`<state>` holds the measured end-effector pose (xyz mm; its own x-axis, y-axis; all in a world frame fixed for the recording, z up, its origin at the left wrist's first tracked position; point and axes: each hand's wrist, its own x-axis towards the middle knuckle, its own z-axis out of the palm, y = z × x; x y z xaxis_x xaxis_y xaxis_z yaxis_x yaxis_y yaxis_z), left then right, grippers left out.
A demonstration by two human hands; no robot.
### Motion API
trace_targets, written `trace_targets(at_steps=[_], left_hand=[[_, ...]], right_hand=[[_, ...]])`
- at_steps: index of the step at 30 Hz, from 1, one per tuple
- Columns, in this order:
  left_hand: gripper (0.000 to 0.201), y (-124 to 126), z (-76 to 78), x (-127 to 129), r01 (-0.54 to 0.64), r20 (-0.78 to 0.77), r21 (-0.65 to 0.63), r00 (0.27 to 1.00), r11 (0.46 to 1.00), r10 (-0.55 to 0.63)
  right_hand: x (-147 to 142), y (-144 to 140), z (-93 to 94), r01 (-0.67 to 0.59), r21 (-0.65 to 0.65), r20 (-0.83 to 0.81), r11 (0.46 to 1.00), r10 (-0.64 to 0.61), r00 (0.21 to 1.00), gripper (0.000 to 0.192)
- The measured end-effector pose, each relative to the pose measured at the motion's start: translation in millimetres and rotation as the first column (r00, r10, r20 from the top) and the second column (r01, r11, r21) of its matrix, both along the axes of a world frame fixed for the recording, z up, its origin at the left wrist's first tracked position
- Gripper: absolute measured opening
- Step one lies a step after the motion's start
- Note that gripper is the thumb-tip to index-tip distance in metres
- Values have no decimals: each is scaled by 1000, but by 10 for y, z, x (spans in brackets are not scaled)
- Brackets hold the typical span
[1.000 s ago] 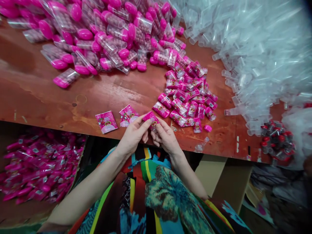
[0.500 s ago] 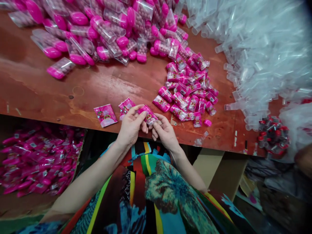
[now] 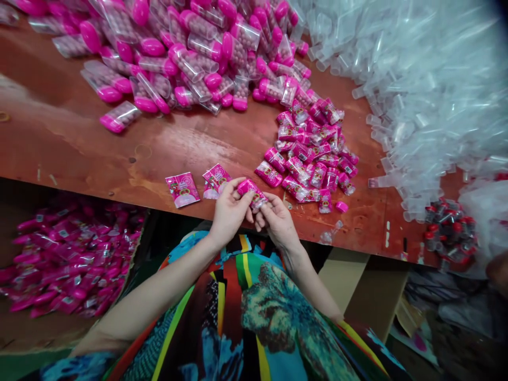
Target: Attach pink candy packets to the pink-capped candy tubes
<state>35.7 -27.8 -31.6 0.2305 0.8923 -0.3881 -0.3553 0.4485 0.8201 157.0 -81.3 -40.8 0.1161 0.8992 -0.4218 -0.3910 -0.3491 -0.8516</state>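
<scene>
At the table's near edge, my left hand and my right hand hold one small pink packet between their fingertips. Two flat pink sachets lie on the brown table just left of my hands. A heap of folded pink packets sits to the right of my hands, an arm's reach away. A small pink cap lies loose at the heap's near edge.
Clear tubes with pink caps, filled with beads, are piled at the back. Empty clear plastic tubes cover the right side. Red-capped tubes lie at the right edge. A box of finished pink packs sits below on the left.
Both hands keep working the same pink packet, turning it slightly between the fingers. The view has shifted a little; nothing on the table has moved.
</scene>
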Motion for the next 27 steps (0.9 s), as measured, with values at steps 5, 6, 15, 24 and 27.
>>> trace_targets(at_steps=[5,6,15,24,27], left_hand=[[67,-51,56,40,206,-31,16,978,978,-206],[73,-56,79,24,277,-64,36,959,960,-274],[21,8,116,-526,274,-579,307,814,911,-49],[21,24,179,-784,124,-502,133,864,983,-41],[29,98,175,-777,3,-429,73,903,997,29]], right_hand=[[223,-66,154,-39,-7,380,999,39,924,38],[292,-76,223,-55,-4,558,998,48,828,41],[-124,379,485,-351,-117,989,929,140,40,41],[-438,996,218,-454,-202,937,868,306,169,16],[-345,982,145,-442,-72,831,894,299,469,17]])
